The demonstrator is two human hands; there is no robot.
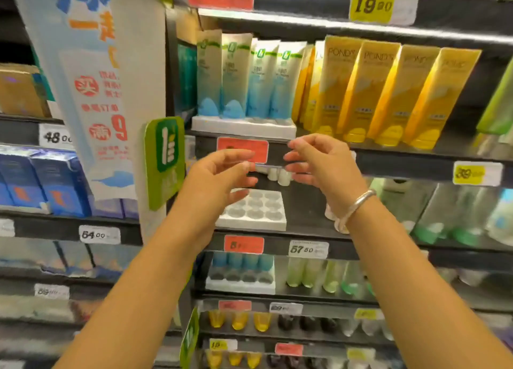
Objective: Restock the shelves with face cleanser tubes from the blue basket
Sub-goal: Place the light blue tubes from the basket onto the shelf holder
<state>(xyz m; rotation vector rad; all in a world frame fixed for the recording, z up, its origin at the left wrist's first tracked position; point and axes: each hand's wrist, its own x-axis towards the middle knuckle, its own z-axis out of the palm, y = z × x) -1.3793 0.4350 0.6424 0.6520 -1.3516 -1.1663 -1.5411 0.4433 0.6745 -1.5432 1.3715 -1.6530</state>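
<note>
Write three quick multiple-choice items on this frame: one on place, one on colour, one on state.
1. Where does the white socket tray sit?
A. one shelf below the blue-and-white tubes
B. on the top shelf
C. on the floor

2. What colour are the Pond's tubes?
A. red
B. yellow
C. black

3. What are the left hand and right hand doing?
A. lying flat on the tray
B. each holding a tube
C. both pinching a thin clear strip between them

Key:
1 A, the tray lies on the shelf directly under those tubes.
2 B, the whole row is yellow.
3 C, the fingers of both hands close on the strip's ends, in front of the red price tag.
</note>
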